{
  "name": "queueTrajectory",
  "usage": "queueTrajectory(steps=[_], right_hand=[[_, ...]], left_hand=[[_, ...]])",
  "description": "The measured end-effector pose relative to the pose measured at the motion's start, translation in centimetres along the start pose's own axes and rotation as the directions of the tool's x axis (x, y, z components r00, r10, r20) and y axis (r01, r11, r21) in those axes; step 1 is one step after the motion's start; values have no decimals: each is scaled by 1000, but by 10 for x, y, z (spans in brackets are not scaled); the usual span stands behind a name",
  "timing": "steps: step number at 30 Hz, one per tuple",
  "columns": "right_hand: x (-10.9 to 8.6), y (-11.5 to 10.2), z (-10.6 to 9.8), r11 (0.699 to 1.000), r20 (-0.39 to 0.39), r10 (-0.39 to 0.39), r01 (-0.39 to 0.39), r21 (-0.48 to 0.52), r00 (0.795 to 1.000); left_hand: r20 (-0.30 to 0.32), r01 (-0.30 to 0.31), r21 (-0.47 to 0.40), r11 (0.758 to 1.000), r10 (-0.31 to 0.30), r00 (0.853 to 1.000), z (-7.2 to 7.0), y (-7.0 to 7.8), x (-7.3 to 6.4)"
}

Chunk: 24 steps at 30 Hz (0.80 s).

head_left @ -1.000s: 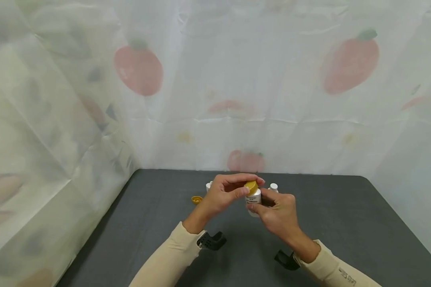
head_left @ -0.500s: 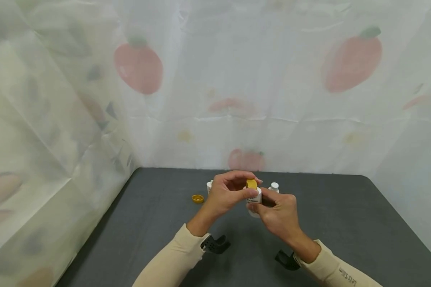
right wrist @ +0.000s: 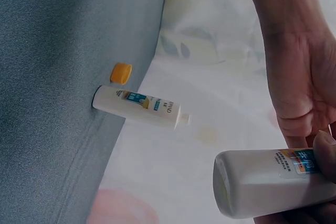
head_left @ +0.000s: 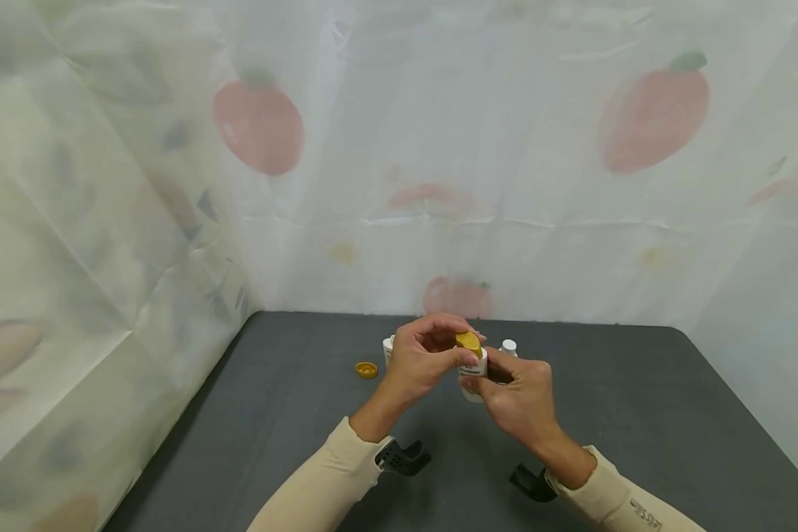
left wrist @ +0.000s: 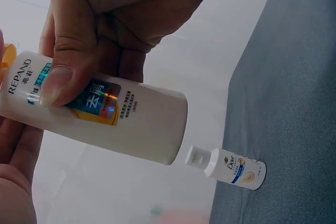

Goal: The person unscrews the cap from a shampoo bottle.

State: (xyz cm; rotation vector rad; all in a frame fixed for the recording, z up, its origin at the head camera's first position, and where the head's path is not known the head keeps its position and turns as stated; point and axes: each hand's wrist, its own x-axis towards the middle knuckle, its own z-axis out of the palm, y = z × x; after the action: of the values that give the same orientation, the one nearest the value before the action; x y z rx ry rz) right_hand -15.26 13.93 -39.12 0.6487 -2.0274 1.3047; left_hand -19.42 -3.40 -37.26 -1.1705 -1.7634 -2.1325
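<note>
The white plastic bottle with a blue-and-orange REPAND label (left wrist: 100, 114) is up in the air in front of me, well above the tabletop, its printed front facing me. At its twelve o'clock sits a yellow plastic cap (head_left: 468, 342), slightly tilted over the neck; I cannot tell whether it is fully seated. My left hand (head_left: 423, 356), at the bottle's nine o'clock, pinches that cap, thumb on the near side and fingers curled over the far side. My right hand (head_left: 522, 391), at four o'clock, is wrapped round the bottle's body, its thumb pressed on the label. Further out at nine o'clock, a second yellow plastic cap (head_left: 366, 369) lies loose on the tabletop (head_left: 279, 436), a dark grey surface. Close to it, at about ten o'clock from the held bottle and partly hidden by my left hand, an uncapped white plastic bottle with a matching label (right wrist: 136, 106) stands upright, a small white nozzle at its top. Toward two o'clock, behind my right hand, a small white bottle with a white cap and a Dove label (left wrist: 239, 170) stands upright too. My cream sleeves (head_left: 326, 473) reach in from seven and five o'clock, with black wrist devices (head_left: 404, 457) at the cuffs. Beyond the far edge, at twelve o'clock, hangs a pale sheet printed with red fruit (head_left: 439, 133).
</note>
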Motion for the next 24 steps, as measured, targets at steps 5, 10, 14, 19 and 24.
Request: queueTrajectory(steps=[5, 10, 14, 19, 24], right_hand=[[-1, 2, 1, 998, -15, -51, 50, -26, 999], [0, 1, 3, 996, -26, -84, 83, -32, 996], [0, 0, 4, 997, -21, -79, 78, -27, 997], [1, 0, 3, 997, -20, -78, 77, -29, 997], [0, 0, 2, 998, -13, -58, 57, -24, 998]], left_hand=[[-15, 26, 29, 999, -25, 1000, 3, 3, 2], [14, 20, -2, 1000, -20, 1000, 8, 4, 5], [27, 35, 26, 999, -36, 999, 10, 5, 4], [47, 7, 65, 998, -10, 999, 9, 4, 4], [107, 30, 18, 999, -32, 994, 5, 5, 3]])
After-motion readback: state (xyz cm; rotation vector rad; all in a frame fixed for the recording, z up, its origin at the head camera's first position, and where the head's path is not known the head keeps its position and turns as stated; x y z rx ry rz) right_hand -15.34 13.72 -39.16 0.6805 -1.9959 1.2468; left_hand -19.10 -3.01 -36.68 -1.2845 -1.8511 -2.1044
